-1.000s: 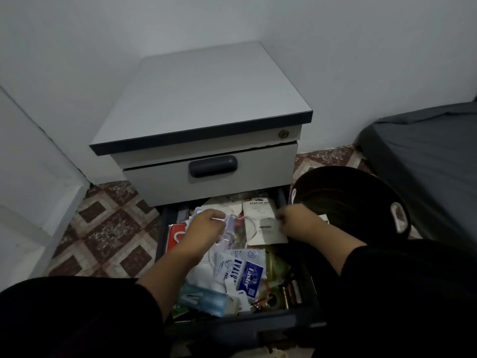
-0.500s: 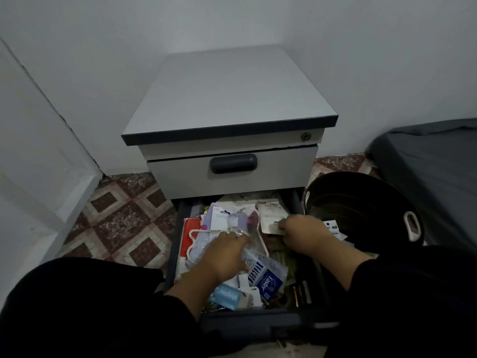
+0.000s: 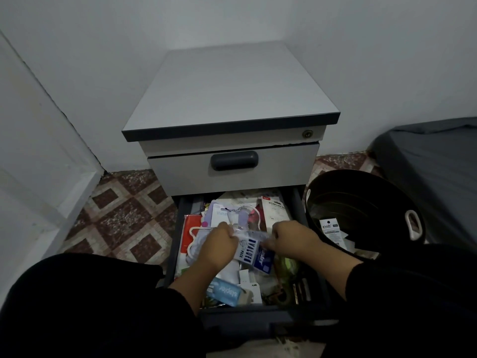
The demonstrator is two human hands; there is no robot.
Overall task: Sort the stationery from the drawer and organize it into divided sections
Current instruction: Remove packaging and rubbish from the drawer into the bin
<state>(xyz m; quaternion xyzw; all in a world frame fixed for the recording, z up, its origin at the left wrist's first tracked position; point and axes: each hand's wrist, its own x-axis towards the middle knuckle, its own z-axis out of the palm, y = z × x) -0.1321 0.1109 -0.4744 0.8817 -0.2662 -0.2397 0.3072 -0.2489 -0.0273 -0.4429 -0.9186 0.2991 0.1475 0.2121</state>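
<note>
The lower drawer (image 3: 180,228) of a grey cabinet (image 3: 232,99) stands pulled out, crammed with packaged stationery in a loose heap. Both hands meet over its middle. The left hand (image 3: 219,248) has its fingers curled, its grip clamped on a clear plastic packet (image 3: 249,235) whose contents are hard to make out. The right hand (image 3: 294,239) curls toward the same packet from the other side; its fingertips are hidden, so whether its grip holds the packet or the blue-and-white pack (image 3: 254,253) beneath cannot be told. A pale blue stapler box (image 3: 225,293) lies near the drawer's front, partly covered by the left forearm. A stapler card (image 3: 275,210) sits at the back right. The drawer's front edge is lost in dark sleeves. To the right a black basket (image 3: 361,202) holds a few labels.
</note>
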